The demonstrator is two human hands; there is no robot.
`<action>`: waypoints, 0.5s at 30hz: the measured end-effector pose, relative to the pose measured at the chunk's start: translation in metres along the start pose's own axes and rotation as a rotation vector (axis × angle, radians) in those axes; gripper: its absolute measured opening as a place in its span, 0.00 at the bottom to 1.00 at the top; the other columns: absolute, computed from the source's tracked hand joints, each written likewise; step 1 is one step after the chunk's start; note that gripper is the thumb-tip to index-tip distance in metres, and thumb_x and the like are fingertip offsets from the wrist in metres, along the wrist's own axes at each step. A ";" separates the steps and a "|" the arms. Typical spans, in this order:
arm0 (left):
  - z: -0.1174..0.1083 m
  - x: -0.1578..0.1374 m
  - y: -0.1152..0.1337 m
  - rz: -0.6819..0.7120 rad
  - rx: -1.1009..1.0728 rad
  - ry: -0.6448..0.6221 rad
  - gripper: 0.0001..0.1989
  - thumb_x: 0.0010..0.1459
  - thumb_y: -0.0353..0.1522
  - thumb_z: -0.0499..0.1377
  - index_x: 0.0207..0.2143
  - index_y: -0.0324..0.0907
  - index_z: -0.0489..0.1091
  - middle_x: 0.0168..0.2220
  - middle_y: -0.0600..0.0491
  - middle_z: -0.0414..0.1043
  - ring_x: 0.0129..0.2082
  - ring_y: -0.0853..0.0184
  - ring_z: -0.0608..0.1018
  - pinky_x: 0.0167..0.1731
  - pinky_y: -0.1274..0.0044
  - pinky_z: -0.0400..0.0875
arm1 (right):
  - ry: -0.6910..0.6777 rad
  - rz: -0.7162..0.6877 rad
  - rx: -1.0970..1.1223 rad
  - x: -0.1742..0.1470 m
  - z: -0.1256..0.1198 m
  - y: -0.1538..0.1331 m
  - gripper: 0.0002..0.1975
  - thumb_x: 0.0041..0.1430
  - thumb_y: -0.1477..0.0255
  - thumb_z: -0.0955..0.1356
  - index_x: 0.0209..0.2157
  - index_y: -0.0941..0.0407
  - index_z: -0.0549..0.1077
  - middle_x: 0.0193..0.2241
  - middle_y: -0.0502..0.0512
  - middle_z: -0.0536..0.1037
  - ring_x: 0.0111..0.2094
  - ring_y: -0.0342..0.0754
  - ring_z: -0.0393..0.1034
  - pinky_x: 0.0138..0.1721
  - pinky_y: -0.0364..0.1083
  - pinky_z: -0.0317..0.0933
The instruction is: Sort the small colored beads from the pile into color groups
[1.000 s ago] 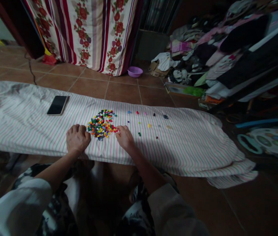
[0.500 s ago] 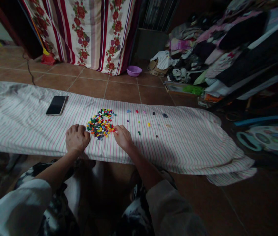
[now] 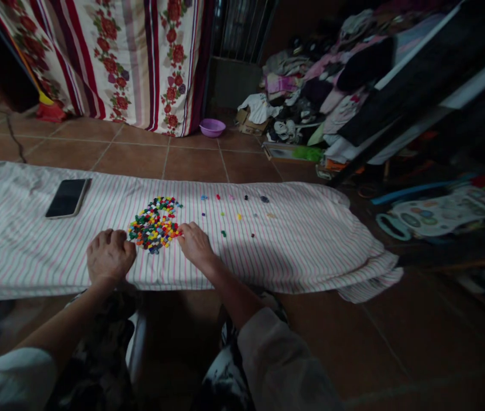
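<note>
A heap of tiny multicoloured plastic bricks (image 3: pixel 153 224) lies on the striped cloth (image 3: pixel 311 251) in front of me. Just left of it rests my left hand (image 3: pixel 110 256), its fingers curled under so that whatever it may hold is hidden. My right hand (image 3: pixel 196 244) is at the heap's right edge, fingertips pinched together beside some red and orange bricks; what sits between them is too small to make out. To the right, several single bricks and small clusters lie spaced in loose rows, among them a yellow brick (image 3: pixel 239 216), a dark green brick (image 3: pixel 224 233) and a dark grey cluster (image 3: pixel 265 199).
A phone (image 3: pixel 68 198) lies on the cloth at the left. Beyond are a floral curtain (image 3: pixel 139 68), a purple basin (image 3: pixel 212 128), a red dustpan (image 3: pixel 51 112) and piled clothes (image 3: pixel 311 85). A patterned plastic item with a handle (image 3: pixel 439 211) stands at right.
My view has turned to the right, so the whole scene sits further left in the picture. Both hands keep nearly the same places beside the heap.
</note>
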State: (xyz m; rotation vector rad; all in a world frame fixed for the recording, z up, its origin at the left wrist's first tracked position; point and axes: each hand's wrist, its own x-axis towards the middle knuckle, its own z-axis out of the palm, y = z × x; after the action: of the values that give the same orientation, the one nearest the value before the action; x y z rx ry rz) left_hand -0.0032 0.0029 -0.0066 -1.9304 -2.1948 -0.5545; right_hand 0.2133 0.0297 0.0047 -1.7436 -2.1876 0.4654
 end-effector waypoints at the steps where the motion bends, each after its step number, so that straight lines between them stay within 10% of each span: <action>1: 0.000 0.000 0.000 0.008 -0.009 0.000 0.13 0.58 0.33 0.49 0.41 0.39 0.70 0.45 0.40 0.70 0.50 0.52 0.70 0.49 0.61 0.64 | 0.004 -0.006 -0.006 0.000 0.000 0.000 0.10 0.64 0.74 0.62 0.46 0.54 0.71 0.43 0.57 0.73 0.46 0.48 0.68 0.46 0.46 0.62; 15: 0.001 0.000 -0.003 0.009 -0.013 -0.028 0.12 0.59 0.33 0.49 0.42 0.40 0.68 0.47 0.40 0.69 0.50 0.49 0.70 0.48 0.58 0.64 | -0.014 -0.076 -0.019 0.001 -0.001 0.003 0.13 0.66 0.75 0.59 0.47 0.55 0.71 0.43 0.58 0.74 0.47 0.49 0.69 0.47 0.47 0.63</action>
State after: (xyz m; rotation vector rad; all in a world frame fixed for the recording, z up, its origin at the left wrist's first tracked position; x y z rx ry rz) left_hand -0.0062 0.0030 -0.0078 -1.9654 -2.2036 -0.5446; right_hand 0.2162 0.0316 0.0048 -1.6647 -2.2665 0.4408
